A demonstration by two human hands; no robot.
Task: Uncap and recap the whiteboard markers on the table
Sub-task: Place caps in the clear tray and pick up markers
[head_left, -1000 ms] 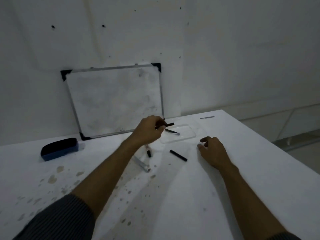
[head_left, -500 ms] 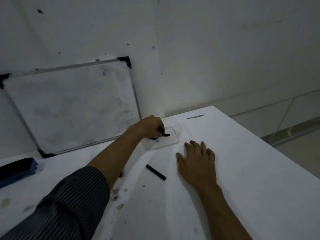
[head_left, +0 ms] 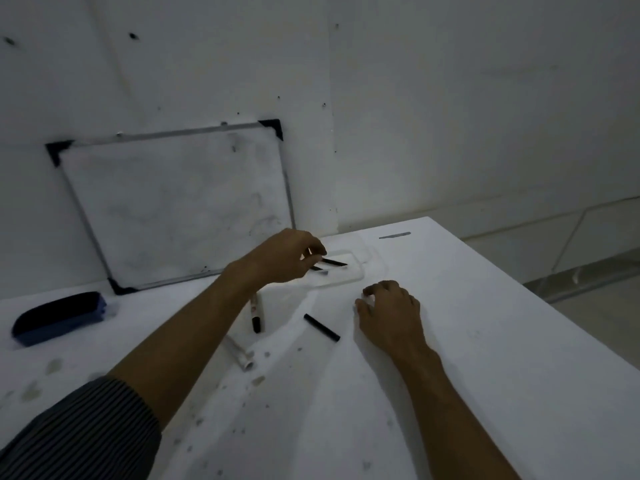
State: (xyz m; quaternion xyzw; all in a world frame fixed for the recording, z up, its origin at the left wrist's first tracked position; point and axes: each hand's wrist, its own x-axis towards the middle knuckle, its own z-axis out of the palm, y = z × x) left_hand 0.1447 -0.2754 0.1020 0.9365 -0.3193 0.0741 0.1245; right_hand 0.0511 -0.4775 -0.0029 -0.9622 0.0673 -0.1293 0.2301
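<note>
Two dark caps (head_left: 334, 262) lie in the clear tray (head_left: 349, 277), a third black cap (head_left: 321, 327) on the table (head_left: 485, 341); one marker (head_left: 255, 315) is half hidden behind the forearm. Left hand (head_left: 287, 256) hovers over the tray, fingers loosely parted; whether they touch a cap is unclear. Right hand (head_left: 389, 315) rests curled on the table, empty

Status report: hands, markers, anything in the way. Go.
Left hand over clear tray, fingers at a black marker. Right hand resting on table, empty. Loose black cap between the hands. No obstruction.
</note>
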